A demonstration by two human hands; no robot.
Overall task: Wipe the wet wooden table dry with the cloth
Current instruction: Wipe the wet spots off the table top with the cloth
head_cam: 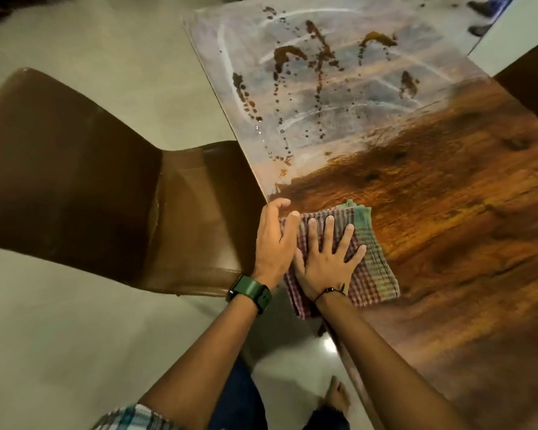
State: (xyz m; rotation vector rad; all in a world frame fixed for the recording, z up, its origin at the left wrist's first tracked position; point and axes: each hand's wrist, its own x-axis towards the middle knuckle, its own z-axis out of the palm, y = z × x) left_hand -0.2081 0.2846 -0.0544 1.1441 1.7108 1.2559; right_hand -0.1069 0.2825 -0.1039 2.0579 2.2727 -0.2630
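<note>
The right hand (326, 259) lies flat with fingers spread, pressing the folded checked cloth (367, 268) at the wooden worktop's (448, 228) near left edge. The left hand (275, 240), fingers straight, touches the cloth's left side.

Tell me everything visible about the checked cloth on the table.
The checked cloth is woven fabric, red-and-white checks with greenish bands, folded into a thick pad. It lies flat at the near left edge of the wooden table. The right hand presses on it with spread fingers; the left hand touches its left edge.
</note>
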